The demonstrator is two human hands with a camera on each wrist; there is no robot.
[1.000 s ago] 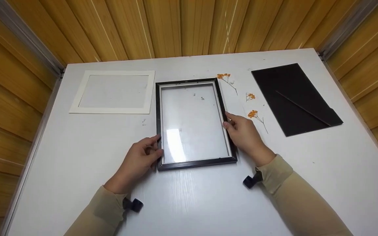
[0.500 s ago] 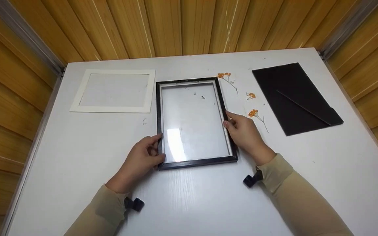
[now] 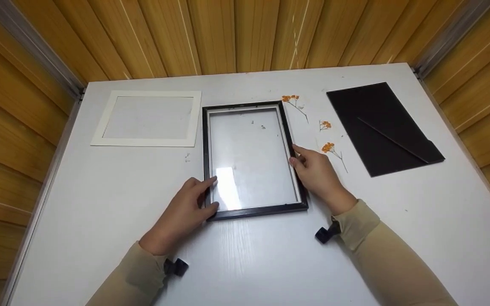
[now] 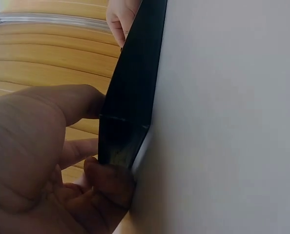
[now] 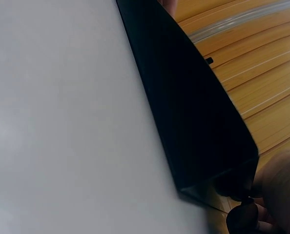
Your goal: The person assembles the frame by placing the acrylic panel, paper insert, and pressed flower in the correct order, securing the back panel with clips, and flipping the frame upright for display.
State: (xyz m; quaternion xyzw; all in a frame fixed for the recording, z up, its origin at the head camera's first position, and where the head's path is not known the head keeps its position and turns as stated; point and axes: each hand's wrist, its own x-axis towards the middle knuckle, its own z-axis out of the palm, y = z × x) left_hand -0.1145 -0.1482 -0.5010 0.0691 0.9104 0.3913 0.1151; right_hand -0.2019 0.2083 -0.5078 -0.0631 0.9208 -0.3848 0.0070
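A black picture frame [image 3: 257, 212] with a pale inner lip lies at the middle of the white table; a bright reflection shows inside it. At its lower left side my left hand [image 3: 181, 212] grips the rim, index finger and thumb reaching over the inner edge. The left wrist view shows other fingers curled against the outer side of the frame [image 4: 133, 73]. My right hand [image 3: 317, 174] holds the right side, thumb on the rim and fingers at the outer edge. In the right wrist view the frame [image 5: 184, 107] hides part of that hand.
A cream mat [image 3: 147, 142] with a rectangular opening lies at the left. Dried orange flower sprigs [image 3: 328, 147] lie right of the frame. Farther right is a black backing board [image 3: 368, 140] with a stand flap. Wood-panelled walls [image 3: 253, 38] border the table [image 3: 100, 204].
My left hand has shifted right and its thumb and index finger have moved farther over the frame's rim. The right hand keeps its place, and the frame has barely moved.
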